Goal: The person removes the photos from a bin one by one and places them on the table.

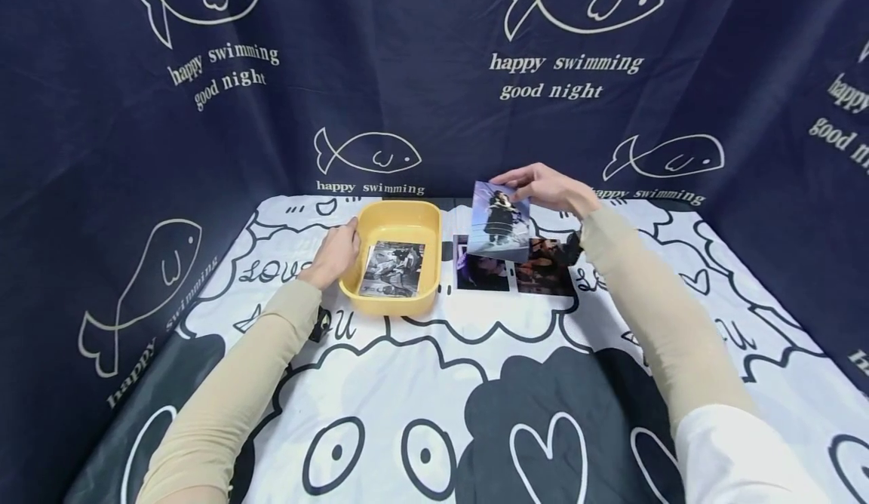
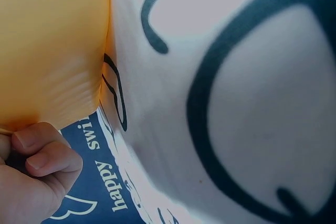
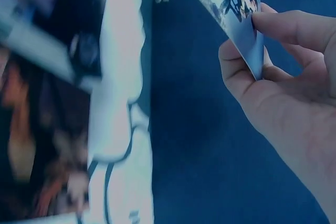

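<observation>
My left hand (image 1: pixel 334 253) grips the left rim of a yellow plastic tub (image 1: pixel 390 306). In the left wrist view, curled fingers (image 2: pixel 39 150) hold the tub's edge (image 2: pixel 47 51). A black-and-white photo (image 1: pixel 394 268) lies inside the tub, on top of at least one other sheet. My right hand (image 1: pixel 546 187) pinches a bluish photo (image 1: pixel 498 221) showing a dark-clothed figure, by its upper right part. It is raised and tilted above two dark photos, a purplish one (image 1: pixel 482 274) and a brownish one (image 1: pixel 545 271), which it partly covers.
A white bedspread (image 1: pixel 380 383) with black cartoon drawings covers the surface. Dark blue curtains (image 1: pixel 434 51) with fish drawings and lettering hang at the back and sides. The two dark photos lie side by side, just right of the tub.
</observation>
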The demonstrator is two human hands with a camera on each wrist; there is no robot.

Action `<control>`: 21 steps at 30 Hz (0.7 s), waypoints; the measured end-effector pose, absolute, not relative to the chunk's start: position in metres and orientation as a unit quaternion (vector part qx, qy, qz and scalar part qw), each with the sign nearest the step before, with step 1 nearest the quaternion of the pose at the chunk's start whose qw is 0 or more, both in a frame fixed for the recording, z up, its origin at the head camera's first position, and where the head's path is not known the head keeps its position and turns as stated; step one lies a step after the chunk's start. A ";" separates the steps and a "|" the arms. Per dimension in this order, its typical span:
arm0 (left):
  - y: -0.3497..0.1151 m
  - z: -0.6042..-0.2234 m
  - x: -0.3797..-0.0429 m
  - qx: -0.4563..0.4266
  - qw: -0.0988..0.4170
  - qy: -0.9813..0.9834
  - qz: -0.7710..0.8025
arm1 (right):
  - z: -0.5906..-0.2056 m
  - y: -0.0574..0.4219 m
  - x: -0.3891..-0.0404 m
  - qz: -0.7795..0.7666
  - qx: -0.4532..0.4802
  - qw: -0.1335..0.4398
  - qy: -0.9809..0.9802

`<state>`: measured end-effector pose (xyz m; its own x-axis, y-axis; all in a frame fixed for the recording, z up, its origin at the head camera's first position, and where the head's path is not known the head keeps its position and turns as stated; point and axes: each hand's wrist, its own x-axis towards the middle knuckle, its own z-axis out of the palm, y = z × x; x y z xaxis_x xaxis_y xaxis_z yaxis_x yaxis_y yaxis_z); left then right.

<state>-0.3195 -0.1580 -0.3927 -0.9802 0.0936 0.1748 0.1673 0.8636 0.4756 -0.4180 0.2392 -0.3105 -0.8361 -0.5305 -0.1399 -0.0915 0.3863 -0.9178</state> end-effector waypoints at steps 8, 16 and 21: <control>-0.157 -0.393 -0.321 -0.067 0.075 -0.963 -0.251 | -0.329 0.310 -0.409 -0.524 -0.162 0.206 0.810; -0.157 -0.392 -0.320 -0.067 0.076 -0.964 -0.246 | -0.341 0.367 -0.393 -0.515 -0.127 0.194 0.825; -0.157 -0.393 -0.321 -0.069 0.077 -0.964 -0.245 | -0.348 0.392 -0.386 -0.490 -0.108 0.197 0.842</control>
